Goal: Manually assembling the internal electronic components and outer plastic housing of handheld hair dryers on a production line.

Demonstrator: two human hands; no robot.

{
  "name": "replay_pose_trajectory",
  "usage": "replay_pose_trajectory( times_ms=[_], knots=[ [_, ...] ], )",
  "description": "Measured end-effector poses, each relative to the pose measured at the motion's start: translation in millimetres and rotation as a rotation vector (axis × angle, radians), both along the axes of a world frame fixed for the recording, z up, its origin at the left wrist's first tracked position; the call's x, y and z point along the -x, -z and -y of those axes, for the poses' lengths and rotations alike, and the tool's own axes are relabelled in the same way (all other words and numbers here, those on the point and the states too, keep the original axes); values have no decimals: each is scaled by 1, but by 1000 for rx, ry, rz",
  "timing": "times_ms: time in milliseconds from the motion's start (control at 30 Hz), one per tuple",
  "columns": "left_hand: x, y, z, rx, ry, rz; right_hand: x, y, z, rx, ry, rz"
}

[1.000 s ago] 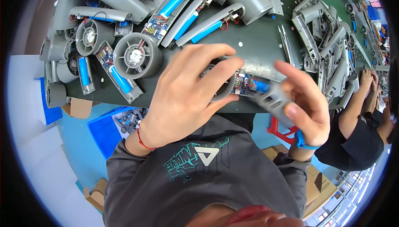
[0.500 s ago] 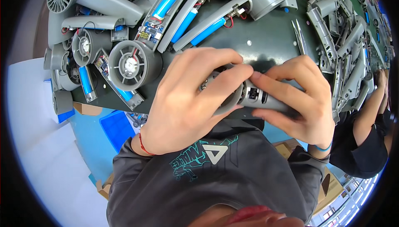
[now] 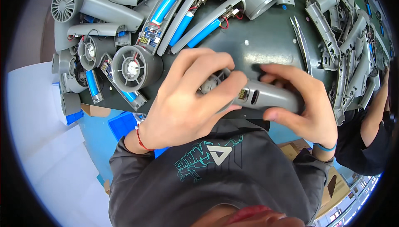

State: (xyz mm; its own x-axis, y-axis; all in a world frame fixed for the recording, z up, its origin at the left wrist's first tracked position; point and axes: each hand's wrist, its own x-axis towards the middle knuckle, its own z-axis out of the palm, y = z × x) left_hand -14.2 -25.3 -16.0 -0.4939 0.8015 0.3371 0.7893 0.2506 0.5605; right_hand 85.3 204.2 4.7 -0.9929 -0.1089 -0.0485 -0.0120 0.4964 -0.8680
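A grey handheld fan (image 3: 279,98) lies sideways between my hands near the table edge, its round fan end toward my left and its handle toward my right. My left hand (image 3: 183,102) is closed around the round end, and its fingers hide part of the blades. Near the middle of the handle a small display window and a dark slot face up. My right hand (image 3: 314,108) straddles the handle's far end, thumb along the near side and fingers over the far side; the end itself is hidden in the palm.
Metal tweezers (image 3: 302,44) lie beyond my right hand. At the left are open fan halves with blue batteries (image 3: 165,7) and a round fan housing (image 3: 156,67). Grey shell parts (image 3: 324,33) are piled at the right. Another person's arm (image 3: 372,114) is at the far right.
My right hand's fingers have moved off the slot area toward the handle's end and spread wider. The handle's top now shows a smooth cover with a window and slot. My left hand keeps its hold.
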Motion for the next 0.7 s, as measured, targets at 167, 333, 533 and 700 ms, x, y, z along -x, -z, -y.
replay_pose_trajectory(
  times_ms=[167,333,533,700],
  knots=[
    [3,29,9,-316,101,-440,-7,-11,-5,107,-54,219],
    [-9,14,5,-372,-103,80,-25,6,10,-333,-68,-303],
    [-15,22,5,-404,-33,-66,-35,22,14,-417,-115,-383],
    [-2,28,3,-403,0,-36,-33,24,13,-407,-133,-319]
  ],
)
